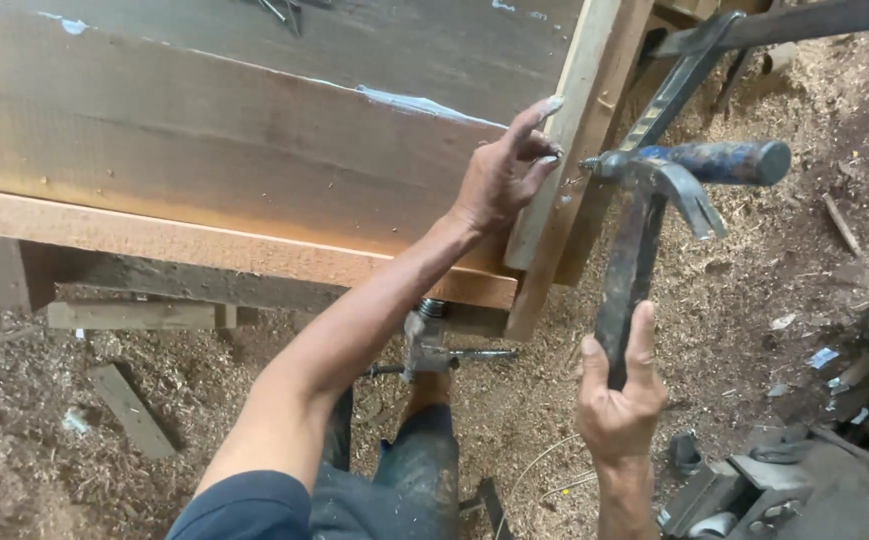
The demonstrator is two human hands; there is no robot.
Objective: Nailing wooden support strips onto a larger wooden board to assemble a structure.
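A large wooden panel (205,130) fills the upper left of the frame, a pale streak across it. At centre the left hand (500,180) pinches a nail (558,153) between thumb and forefinger against the one light wooden batten (573,150) running up the panel's right edge. Just right of it, the head of the single claw hammer (645,215) sits near the nail; the right hand (617,400), lower right of centre, is clenched round its dark handle. Sawdust (775,270) covers the floor.
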